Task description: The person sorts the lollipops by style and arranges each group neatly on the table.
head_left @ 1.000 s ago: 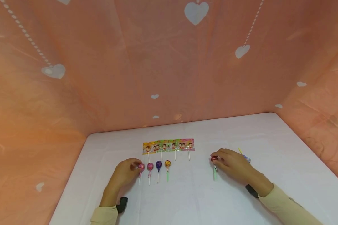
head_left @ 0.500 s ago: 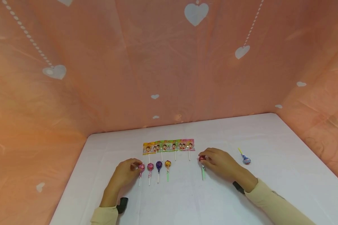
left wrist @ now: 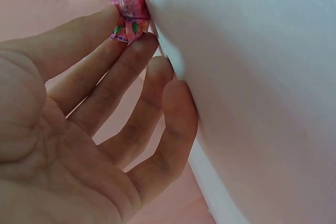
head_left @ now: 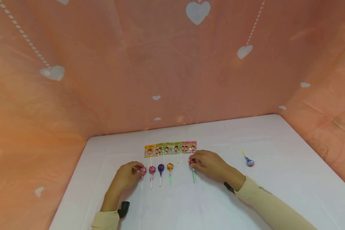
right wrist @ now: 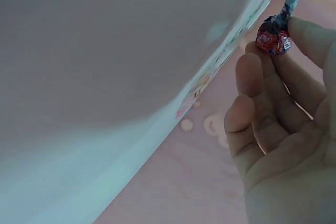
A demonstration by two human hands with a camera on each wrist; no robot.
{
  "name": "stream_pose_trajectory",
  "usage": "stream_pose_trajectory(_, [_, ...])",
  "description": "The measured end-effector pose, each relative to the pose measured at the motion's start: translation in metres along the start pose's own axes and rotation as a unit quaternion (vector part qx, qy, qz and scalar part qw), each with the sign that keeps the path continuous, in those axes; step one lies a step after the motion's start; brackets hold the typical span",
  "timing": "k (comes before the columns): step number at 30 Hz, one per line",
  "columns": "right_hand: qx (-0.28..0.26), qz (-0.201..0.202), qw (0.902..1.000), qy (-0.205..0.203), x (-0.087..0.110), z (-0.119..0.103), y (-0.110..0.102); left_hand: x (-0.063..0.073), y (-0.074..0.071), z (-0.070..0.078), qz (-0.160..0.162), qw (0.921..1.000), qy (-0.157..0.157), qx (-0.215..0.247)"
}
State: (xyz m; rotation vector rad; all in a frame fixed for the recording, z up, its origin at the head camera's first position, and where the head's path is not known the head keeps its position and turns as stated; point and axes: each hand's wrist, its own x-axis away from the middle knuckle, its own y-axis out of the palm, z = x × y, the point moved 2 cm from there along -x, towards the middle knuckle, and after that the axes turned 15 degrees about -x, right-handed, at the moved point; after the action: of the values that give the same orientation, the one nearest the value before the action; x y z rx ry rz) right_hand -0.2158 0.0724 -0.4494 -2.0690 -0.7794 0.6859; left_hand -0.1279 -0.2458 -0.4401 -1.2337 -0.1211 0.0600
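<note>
At the left end of a row of lollipops, my left hand [head_left: 127, 176] pinches a pink lollipop [left wrist: 131, 22] by its wrapped head between thumb and fingers. To its right in the head view lie a second pink lollipop [head_left: 152, 170], a purple lollipop [head_left: 161, 168] and a yellow lollipop [head_left: 170, 166], sticks toward me. My right hand [head_left: 211, 164] holds a dark red lollipop [right wrist: 274, 38] by the head, its green stick pointing toward me. It is a little to the right of the yellow one.
Behind the row lies a line of flat-packed lollipops [head_left: 169, 149] in orange, green and pink wrappers. A blue lollipop [head_left: 249, 162] with a yellow stick lies apart on the right of the white table [head_left: 218, 204]. A peach curtain [head_left: 172, 64] surrounds the back and sides.
My right hand has moved left across the table with the dark red lollipop, away from the blue one and toward the row. The left hand has stayed on the pink lollipop.
</note>
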Motion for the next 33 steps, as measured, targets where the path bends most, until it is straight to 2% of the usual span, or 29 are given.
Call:
stream_pose_trajectory(8, [0.003,-0.016,0.9996,-0.024,-0.018,-0.015,0.011,0.000,-0.003,0.000,-0.006,1.0000,0.005,0.000])
stream_pose_trajectory(16, [0.012,-0.032,0.9989,-0.034,-0.034,-0.023,0.024,0.000,-0.003,0.000,-0.018,0.9998,-0.010,0.007])
stream_pose_trajectory(22, [0.015,-0.039,0.9983,-0.041,-0.037,-0.026,0.027,0.000,-0.002,0.000,-0.018,0.9998,-0.008,0.005])
stream_pose_trajectory(33, [0.015,-0.042,0.9986,-0.029,-0.037,-0.026,0.028,0.000,-0.002,0.000,-0.015,0.9998,-0.013,-0.003])
